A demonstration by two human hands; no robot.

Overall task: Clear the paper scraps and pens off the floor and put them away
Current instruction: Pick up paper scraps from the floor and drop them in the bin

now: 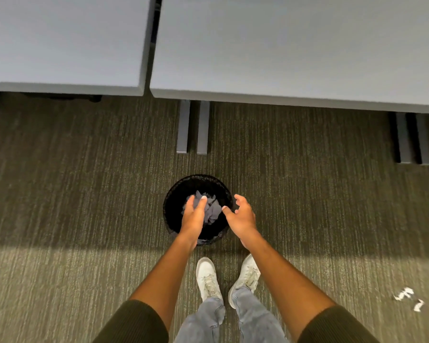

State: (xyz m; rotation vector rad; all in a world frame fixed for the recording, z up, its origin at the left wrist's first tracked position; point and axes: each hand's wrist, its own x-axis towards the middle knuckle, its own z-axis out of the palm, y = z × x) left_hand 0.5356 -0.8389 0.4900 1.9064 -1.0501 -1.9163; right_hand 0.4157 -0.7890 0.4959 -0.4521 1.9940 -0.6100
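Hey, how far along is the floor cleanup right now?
Partly done. Paper scraps already lie in the black bin. Both the left hand and right hand are open above it, holding nothing. More torn paper remains on the carpet at right. No pens are in view.

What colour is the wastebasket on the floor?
Black, seen in the head view: the wastebasket holds paper scraps.

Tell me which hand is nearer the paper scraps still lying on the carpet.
Right. The right hand is at the black bin's right rim, on the same side as the paper scraps; the left hand is over the bin, farther from them.
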